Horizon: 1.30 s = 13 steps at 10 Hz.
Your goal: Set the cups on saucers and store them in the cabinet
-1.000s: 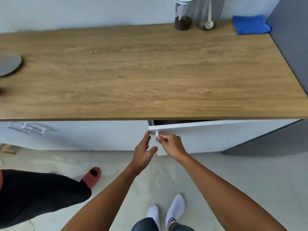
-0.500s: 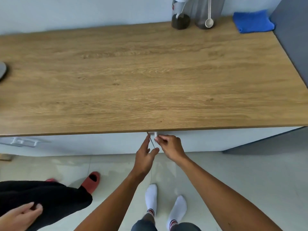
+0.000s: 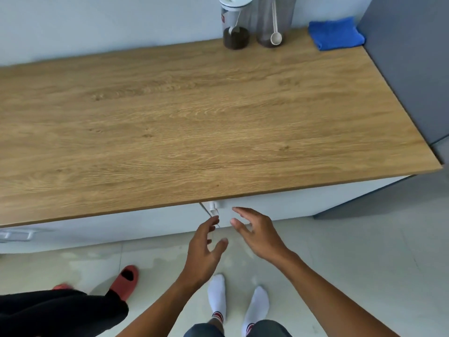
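Observation:
The white cabinet door [image 3: 291,203] under the wooden counter [image 3: 194,122] sits flush and shut. Its small white handle [image 3: 213,206] shows just below the counter edge. My right hand [image 3: 255,232] hovers a little below and right of the handle, fingers spread, holding nothing. My left hand [image 3: 206,246] is beside it, below the handle, fingers apart and empty. No cups or saucers are in view.
Two clear canisters [image 3: 235,23], one with a white scoop, and a folded blue cloth [image 3: 336,32] stand at the counter's back right. A grey panel [image 3: 413,69] bounds the right side. Another person's dark-clad leg [image 3: 60,312] and red slipper [image 3: 124,280] are at lower left.
The cabinet door went from ajar to fully shut. My right hand let go of the handle and both hands drew back slightly with fingers spread.

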Each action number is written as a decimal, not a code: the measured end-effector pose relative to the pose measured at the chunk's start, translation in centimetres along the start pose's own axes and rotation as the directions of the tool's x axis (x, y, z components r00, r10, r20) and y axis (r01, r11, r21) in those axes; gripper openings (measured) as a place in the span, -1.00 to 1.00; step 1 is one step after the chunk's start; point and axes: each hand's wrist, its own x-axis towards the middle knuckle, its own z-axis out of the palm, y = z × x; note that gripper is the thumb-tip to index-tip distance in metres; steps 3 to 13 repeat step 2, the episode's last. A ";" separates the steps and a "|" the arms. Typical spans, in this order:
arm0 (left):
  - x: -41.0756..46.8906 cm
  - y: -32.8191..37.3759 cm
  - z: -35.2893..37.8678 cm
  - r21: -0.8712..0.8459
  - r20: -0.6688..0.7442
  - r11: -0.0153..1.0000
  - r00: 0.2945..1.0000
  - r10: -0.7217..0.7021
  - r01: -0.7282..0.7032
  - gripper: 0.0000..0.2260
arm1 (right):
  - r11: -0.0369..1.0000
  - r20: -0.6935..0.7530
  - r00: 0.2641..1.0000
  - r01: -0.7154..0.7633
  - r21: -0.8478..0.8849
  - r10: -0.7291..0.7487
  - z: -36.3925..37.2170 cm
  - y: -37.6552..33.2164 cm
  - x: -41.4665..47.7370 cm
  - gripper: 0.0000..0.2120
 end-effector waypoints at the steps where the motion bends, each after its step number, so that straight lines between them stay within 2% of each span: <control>1: -1.0 2.9 1.1 0.040 -0.014 0.987 0.987 0.159 -0.159 -0.60 | 0.997 -0.132 0.990 0.040 -0.071 -0.050 -4.9 0.4 -3.3 -0.55; 2: 0.3 7.2 2.5 0.116 0.041 0.917 0.924 0.379 -0.382 -0.63 | 0.988 -0.286 0.956 0.031 -0.151 -0.073 -10.4 0.8 -4.9 -0.53; 13: 0.3 7.2 2.5 0.116 0.041 0.917 0.924 0.379 -0.382 -0.63 | 0.988 -0.286 0.956 0.031 -0.151 -0.073 -10.4 0.8 -4.9 -0.53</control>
